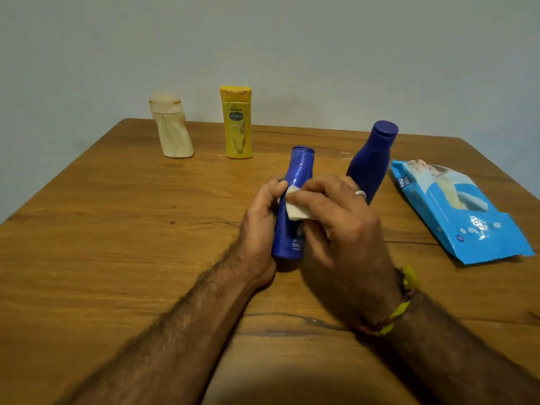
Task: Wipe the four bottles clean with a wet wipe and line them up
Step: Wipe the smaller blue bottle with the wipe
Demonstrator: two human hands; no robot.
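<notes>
From the head view, the left hand (260, 226) is wrapped round the lower body of a slim blue bottle (293, 200), holding it tilted with its cap leaning away, which looks meant to steady it and turn its side up for cleaning. The right hand (336, 217) pinches a folded white wet wipe (295, 210) against the bottle's middle, fingers curled over it so the cloth bears on the plastic; I judge this is the wiping step in hand. Just beyond that bottle, to its right, a darker blue bottle (372, 162) stands upright on the wooden tabletop (117, 229), partly behind the right hand's knuckles. Further back and left of the held bottle stand a yellow bottle (237, 124) and, left again, a cream bottle (171, 128) with a leaning shape, both near the far edge and smeared, so probably not yet wiped. Right of the held bottle lies the blue wipes pack (458, 209), flat and within easy reach.
</notes>
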